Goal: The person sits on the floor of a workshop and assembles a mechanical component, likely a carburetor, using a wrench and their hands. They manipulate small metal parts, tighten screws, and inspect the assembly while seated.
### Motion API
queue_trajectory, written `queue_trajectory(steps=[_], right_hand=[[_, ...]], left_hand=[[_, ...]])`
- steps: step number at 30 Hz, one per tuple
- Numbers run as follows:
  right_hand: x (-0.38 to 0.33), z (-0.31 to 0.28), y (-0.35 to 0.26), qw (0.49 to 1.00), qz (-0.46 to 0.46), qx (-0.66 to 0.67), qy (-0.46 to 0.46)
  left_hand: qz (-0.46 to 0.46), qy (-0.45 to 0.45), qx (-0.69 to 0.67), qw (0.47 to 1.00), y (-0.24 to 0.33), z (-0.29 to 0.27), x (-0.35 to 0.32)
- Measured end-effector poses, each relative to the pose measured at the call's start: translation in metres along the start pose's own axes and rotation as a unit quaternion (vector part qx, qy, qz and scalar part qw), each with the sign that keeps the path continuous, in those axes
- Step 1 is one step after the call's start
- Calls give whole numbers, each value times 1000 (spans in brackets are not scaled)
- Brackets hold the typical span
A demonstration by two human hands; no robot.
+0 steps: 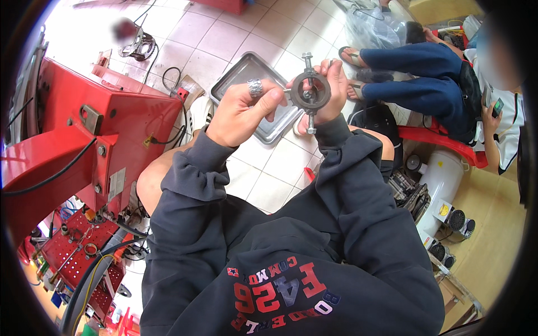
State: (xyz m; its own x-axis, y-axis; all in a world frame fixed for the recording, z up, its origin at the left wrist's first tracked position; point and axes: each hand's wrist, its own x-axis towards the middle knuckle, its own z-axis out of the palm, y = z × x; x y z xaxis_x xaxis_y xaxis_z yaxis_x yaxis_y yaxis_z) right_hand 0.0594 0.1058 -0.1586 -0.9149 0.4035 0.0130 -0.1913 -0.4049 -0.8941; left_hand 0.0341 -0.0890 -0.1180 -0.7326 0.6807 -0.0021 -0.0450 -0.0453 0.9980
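Held up in front of me is a dark metal ring with bolts [324, 102], its bolts sticking out around the rim, one up and one down. My right hand [335, 92] is closed round its far right side, with the fingers partly behind it. From the left, my left hand [246, 109], wearing a wide silver finger ring [255, 88], pinches at a thin bolt [285, 90] on the ring's left side. Its fingertips are partly hidden behind the thumb. Below both hands a grey metal tray [222, 77] lies on the tiled floor.
A red machine [140, 120] stands close on my left, above a red perforated rack [78, 252] with loose parts. To the right another person [434, 101] sits on a red seat [426, 134], holding a phone [497, 107]. A white tank [443, 179] stands nearer. Cables [176, 78] cross the floor.
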Motion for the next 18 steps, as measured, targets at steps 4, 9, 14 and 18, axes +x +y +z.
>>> queue_trajectory(steps=[4, 9, 14, 18], right_hand=[[1, 2, -6, 999, -29, -32, -14], [2, 1, -14, 996, -44, -65, -42], [-2, 1, -14, 997, -21, -58, -36], [-2, 1, -11, 997, -25, -57, -39]], left_hand=[[-14, -11, 1, 1000, -6, 6, 2], [-9, 46, -36, 998, -7, 18, 5], [-1, 50, -50, 998, -7, 22, 6], [27, 67, -54, 996, -14, 23, 5]])
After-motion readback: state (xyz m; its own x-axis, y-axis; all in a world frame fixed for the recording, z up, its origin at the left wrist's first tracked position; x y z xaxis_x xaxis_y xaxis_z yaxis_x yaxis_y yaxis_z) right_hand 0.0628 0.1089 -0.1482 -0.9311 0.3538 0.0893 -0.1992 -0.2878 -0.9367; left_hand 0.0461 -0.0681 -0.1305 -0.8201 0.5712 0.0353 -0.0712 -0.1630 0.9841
